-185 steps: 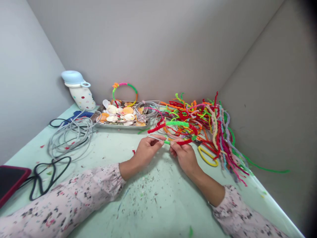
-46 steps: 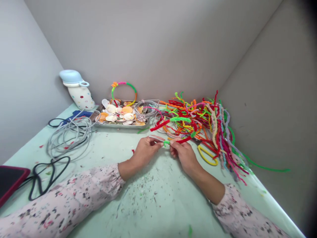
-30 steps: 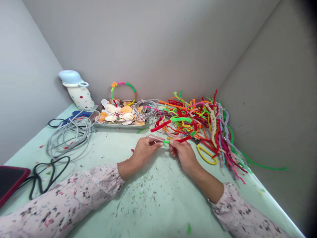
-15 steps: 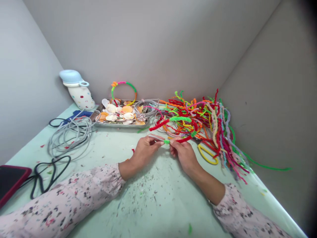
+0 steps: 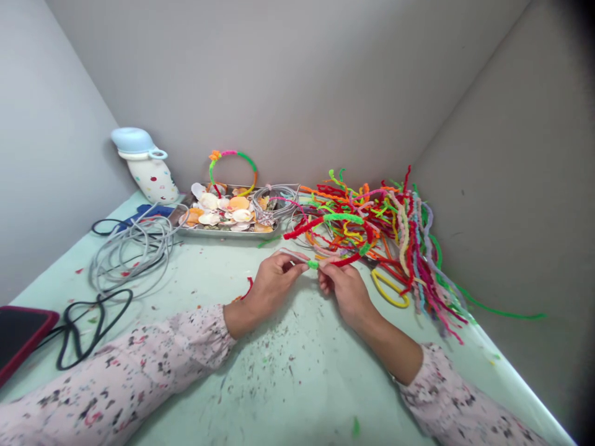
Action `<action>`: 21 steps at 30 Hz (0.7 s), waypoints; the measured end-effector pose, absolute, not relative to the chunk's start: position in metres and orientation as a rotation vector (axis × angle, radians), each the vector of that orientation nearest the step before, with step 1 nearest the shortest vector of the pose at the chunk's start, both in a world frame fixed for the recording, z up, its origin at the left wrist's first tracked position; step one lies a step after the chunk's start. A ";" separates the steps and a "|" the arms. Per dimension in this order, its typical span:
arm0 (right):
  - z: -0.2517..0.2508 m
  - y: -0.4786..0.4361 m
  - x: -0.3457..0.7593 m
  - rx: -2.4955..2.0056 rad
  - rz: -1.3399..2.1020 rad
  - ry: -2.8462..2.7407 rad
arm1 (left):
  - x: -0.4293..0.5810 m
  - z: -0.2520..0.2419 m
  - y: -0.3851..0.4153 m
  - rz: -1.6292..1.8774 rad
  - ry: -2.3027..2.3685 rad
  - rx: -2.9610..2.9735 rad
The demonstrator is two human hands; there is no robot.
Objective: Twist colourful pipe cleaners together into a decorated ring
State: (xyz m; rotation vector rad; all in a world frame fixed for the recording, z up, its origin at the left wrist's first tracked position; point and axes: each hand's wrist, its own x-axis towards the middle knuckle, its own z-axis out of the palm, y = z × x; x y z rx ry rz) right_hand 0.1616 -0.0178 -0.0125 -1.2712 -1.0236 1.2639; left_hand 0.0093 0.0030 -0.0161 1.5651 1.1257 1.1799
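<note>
My left hand (image 5: 272,283) pinches the bare grey end of a wire ring (image 5: 325,238) that is wrapped in red and green fuzzy pipe cleaner. My right hand (image 5: 343,288) pinches the same ring just to the right, at a short green wrap (image 5: 313,264) where the red covering starts. The ring rises from my fingers and arcs over toward the pile behind. Both hands rest low over the pale green table (image 5: 279,371), their fingertips almost touching.
A heap of coloured pipe cleaners (image 5: 395,235) fills the right corner, with a yellow loop (image 5: 389,292) beside it. A metal tray of shells (image 5: 227,218), a finished coloured ring (image 5: 233,170), a dotted bottle (image 5: 146,167), grey cable coils (image 5: 130,251), a black cord (image 5: 83,325) and a red-edged tablet (image 5: 21,337) lie left.
My hands stay in place with the same pinch on the ring. The ring's raised arc has shifted slightly. A red scrap shows by my left wrist.
</note>
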 end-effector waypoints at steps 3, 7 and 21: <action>-0.014 -0.017 0.162 -1.259 1.276 -1.016 | 0.009 -0.017 0.003 1.177 1.099 1.579; -0.013 -0.017 0.162 -1.257 1.267 -1.033 | 0.009 -0.019 0.004 1.173 1.097 1.551; -0.009 -0.019 0.159 -1.293 1.187 -1.111 | 0.010 -0.015 0.002 1.157 1.152 1.481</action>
